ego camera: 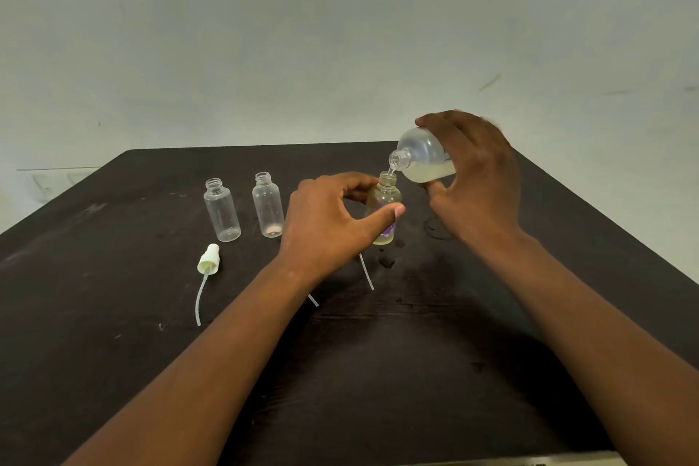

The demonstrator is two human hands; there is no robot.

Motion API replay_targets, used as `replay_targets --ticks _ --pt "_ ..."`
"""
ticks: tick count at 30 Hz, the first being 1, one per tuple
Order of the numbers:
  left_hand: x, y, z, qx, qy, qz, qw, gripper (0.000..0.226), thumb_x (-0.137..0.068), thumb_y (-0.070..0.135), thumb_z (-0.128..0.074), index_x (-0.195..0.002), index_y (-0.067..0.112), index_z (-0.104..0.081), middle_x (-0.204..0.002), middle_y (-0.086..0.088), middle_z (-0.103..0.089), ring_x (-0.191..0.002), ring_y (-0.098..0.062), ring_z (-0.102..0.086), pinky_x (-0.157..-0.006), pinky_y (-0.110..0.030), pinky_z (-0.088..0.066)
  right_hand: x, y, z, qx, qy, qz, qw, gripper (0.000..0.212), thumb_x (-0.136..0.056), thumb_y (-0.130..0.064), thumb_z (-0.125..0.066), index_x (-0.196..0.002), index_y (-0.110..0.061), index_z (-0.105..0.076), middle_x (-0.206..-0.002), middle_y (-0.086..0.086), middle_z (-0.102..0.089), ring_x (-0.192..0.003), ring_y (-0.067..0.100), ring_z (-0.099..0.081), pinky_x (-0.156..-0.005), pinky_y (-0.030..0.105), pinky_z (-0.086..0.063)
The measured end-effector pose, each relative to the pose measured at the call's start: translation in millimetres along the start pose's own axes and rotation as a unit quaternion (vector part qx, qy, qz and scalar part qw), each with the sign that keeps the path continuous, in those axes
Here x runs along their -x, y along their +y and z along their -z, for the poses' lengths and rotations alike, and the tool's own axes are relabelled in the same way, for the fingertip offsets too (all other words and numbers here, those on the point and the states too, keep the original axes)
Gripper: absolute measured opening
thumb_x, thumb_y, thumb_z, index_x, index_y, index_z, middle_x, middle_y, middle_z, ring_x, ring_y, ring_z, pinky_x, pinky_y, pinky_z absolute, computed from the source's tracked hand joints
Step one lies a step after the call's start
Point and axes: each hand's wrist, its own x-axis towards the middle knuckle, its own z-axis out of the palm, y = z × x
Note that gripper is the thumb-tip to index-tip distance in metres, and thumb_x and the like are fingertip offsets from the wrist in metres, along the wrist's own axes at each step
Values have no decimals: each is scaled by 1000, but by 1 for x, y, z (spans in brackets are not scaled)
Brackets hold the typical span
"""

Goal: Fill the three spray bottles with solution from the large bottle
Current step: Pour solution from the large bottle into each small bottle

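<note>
My right hand (pixel 474 178) grips the large clear bottle (pixel 423 159), tipped on its side with pale yellowish solution inside. Its open neck sits just above the mouth of a small spray bottle (pixel 386 197), and a thin stream runs into it. My left hand (pixel 329 223) holds that small bottle upright on the table between thumb and fingers; it has liquid in it and a purple label. Two more small clear bottles stand uncapped to the left, one (pixel 222 210) empty, the other (pixel 267 205) with a trace at the bottom.
On the dark table (pixel 113 314) a pale green spray cap (pixel 208 261) with its long dip tube lies front left. Two other dip tubes (pixel 366 272) poke out from under my left forearm. Wet spots mark the table near the filled bottle. A pale wall rises behind.
</note>
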Motion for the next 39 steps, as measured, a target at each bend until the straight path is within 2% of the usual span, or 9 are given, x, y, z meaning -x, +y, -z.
replay_targets --ticks 3,7,14,19,27,30,35,39 --pt "0 0 0 -4 7 -3 1000 52 -76 63 -79 -115 29 -80 -97 17 -78 -64 13 -62 -74 -29 -61 0 -1 0 -3 6 -2 1000 71 -69 -4 -80 -134 -27 -64 -134 -1 -65 -124 29 -60 -96 46 -54" --pt "-1 0 0 -4 7 -3 1000 56 -74 66 -76 -116 29 -80 -98 18 -78 -78 13 -67 -75 -26 -59 -1 -1 1 -4 9 -2 1000 72 -67 -1 -78 -134 -26 -65 -133 0 -65 -123 29 -60 -97 46 -54" --pt "0 -1 -1 -5 -1 -2 1000 49 -78 60 -82 -116 28 -80 -97 17 -79 -66 13 -62 -67 -20 -51 -1 -1 0 -7 10 -3 1000 73 -67 -1 -80 -134 -26 -65 -134 0 -65 -124 29 -60 -100 48 -53" --pt "0 0 0 -8 4 -4 1000 51 -76 63 -78 -115 29 -79 -97 17 -78 -85 8 -71 -75 -28 -61 -1 -1 0 -5 7 -8 1000 74 -67 -1 -80 -134 -27 -64 -134 -1 -65 -124 28 -59 -101 46 -52" --pt "0 1 -1 -7 4 1 1000 50 -75 65 -77 -112 32 -80 -95 19 -78 -90 8 -71 -80 -35 -63 -1 -2 2 -3 6 -8 1000 73 -67 -2 -78 -135 -26 -64 -135 0 -65 -125 29 -59 -104 48 -51" --pt "0 2 -1 -6 1 3 1000 50 -75 64 -77 -112 31 -80 -96 18 -78 -80 9 -69 -76 -30 -61 -1 -2 2 -4 5 -10 1000 73 -67 -1 -78 -134 -26 -65 -135 0 -65 -125 29 -58 -102 47 -52" --pt "1 4 0 -7 -3 0 1000 50 -76 62 -77 -114 30 -80 -97 17 -78 -79 7 -70 -76 -30 -62 -1 -4 3 0 6 -13 1000 75 -66 0 -78 -134 -26 -65 -135 1 -64 -126 29 -58 -102 48 -52" --pt "1 4 0 -6 -3 -2 1000 46 -78 58 -82 -114 29 -80 -98 16 -79 -64 13 -62 -71 -25 -57 -1 -4 4 1 1 -15 1000 75 -66 -1 -78 -135 -26 -64 -136 0 -64 -127 29 -57 -105 49 -50"
